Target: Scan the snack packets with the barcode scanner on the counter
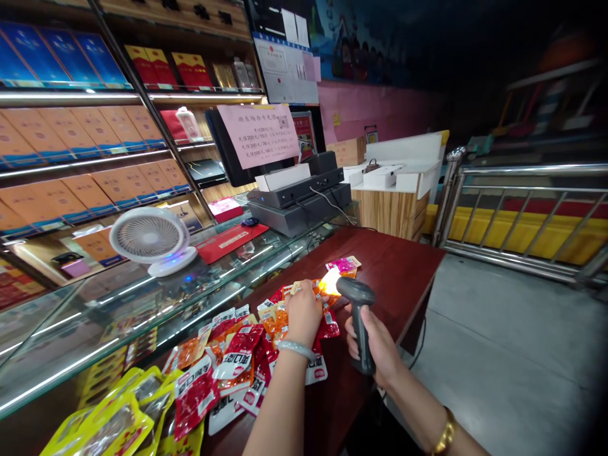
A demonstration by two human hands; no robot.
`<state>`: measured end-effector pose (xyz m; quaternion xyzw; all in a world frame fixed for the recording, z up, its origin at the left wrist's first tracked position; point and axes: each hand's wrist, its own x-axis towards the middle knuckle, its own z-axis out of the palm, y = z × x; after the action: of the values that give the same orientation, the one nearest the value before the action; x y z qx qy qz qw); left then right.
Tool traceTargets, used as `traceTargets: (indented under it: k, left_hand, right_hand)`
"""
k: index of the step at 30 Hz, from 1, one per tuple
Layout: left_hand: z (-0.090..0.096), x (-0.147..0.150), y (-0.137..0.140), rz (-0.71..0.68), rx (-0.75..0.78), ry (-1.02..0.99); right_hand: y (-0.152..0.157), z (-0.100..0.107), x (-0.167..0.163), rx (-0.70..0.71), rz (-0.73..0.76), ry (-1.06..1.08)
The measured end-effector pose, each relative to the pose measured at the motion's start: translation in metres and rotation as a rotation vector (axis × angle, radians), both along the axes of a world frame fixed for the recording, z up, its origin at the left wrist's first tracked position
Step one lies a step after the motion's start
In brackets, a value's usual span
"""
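Head view: the right hand (373,342) wraps its fingers snugly round the handle of the barcode scanner (361,304), out at three o'clock from the left hand (304,310). Left fingers curl down over the snack packets (237,354), spread toward eight o'clock on the desk (394,259); pinching one? Can't tell! Packets look light, soft, slippery: pinch a flat sealed edge. Scanner looks stiff, probably light; the handle's the hold.

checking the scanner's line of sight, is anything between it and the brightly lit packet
Nothing visible stands between the handheld barcode scanner in the right hand and the brightly lit snack packet; the left hand is on the packet's other side.
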<state>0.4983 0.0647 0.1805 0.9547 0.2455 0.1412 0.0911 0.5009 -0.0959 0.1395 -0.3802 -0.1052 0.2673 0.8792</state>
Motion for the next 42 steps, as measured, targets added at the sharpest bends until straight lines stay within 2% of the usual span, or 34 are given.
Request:
traceTargets:
  k: [3,5,8,10,12,15,18,23,27,29,32,36,39,42]
  left_hand:
    - [-0.003,0.002,0.001,-0.003,-0.027,-0.016]
    - [-0.008,0.004,0.001,-0.014,-0.113,-0.069]
    - [-0.016,0.009,-0.001,-0.135,-0.329,-0.173]
    - [-0.020,0.010,-0.002,-0.242,-0.363,-0.189]
    - [-0.022,0.009,-0.001,-0.268,-0.247,-0.155]
    - [-0.022,0.005,0.003,-0.212,0.000,-0.105]
    - [-0.025,0.002,0.007,-0.200,0.132,-0.048]
    - [-0.018,-0.001,0.002,-0.240,0.124,0.113]
    - [0.003,-0.003,-0.004,-0.268,0.121,0.127]
    - [0.007,-0.004,-0.003,-0.247,0.139,0.089]
    - [-0.001,-0.004,0.004,-0.230,0.159,0.016]
    - [-0.014,-0.005,0.011,-0.277,0.101,0.113]
    - [-0.013,-0.005,0.008,-0.302,0.109,0.124]
    - [-0.008,-0.007,0.002,-0.237,0.159,0.118]
  right_hand:
    - [0.001,-0.001,0.001,-0.013,-0.005,0.007]
    - [0.000,-0.002,0.001,-0.014,-0.004,0.009]
    - [0.000,-0.002,0.001,-0.006,0.002,0.012]
    - [0.000,-0.003,0.000,0.001,0.004,0.012]
    - [0.001,-0.004,0.000,0.004,0.004,0.013]
    - [0.001,-0.004,0.000,0.001,0.006,0.018]
    - [0.002,-0.003,0.001,-0.003,0.011,0.013]
    - [0.002,-0.002,0.002,-0.002,0.014,0.020]
    - [0.001,-0.001,0.002,-0.009,0.028,0.028]
    - [0.001,-0.001,0.001,-0.011,0.029,0.022]
    - [0.001,0.000,0.001,-0.010,0.020,0.018]
    - [0.001,0.001,0.001,0.005,0.023,0.021]
    - [0.000,0.000,0.001,0.010,0.026,0.012]
    - [0.000,-0.001,0.002,0.005,0.021,0.011]
